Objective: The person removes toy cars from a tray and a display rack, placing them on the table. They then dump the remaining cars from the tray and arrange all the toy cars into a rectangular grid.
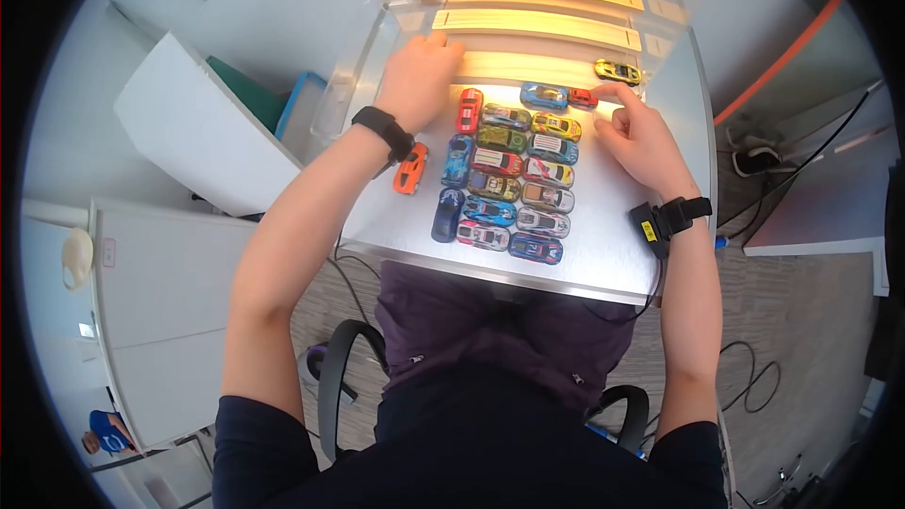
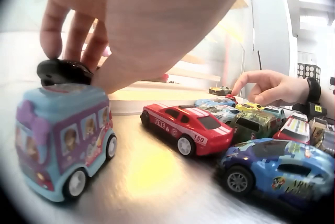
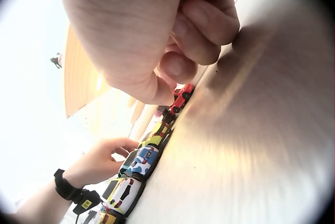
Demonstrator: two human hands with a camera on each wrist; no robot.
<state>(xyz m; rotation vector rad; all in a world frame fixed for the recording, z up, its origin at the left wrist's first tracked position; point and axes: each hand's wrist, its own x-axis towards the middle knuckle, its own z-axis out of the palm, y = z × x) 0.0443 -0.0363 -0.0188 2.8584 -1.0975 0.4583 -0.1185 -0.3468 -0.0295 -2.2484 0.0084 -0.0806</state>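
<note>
My left hand (image 1: 421, 75) is at the back left of the metal table. In the left wrist view its fingers hold a dark object (image 2: 65, 72) just behind the top of a blue and purple toy bus (image 2: 65, 135). My right hand (image 1: 641, 137) has its index finger stretched to the end of a small red car (image 1: 582, 98), the other fingers curled. That car stands end to end with a blue car (image 1: 544, 95). Several toy cars stand close together in front, among them a red fire car (image 1: 469, 110) and a dark blue car (image 1: 447, 215).
An orange car (image 1: 410, 168) stands apart beside my left wrist. Wooden shelves (image 1: 537, 28) between clear side panels rise at the back, with a yellow and black car (image 1: 617, 72) on the lowest level at the right. A cable (image 1: 657, 283) hangs over the table's front edge.
</note>
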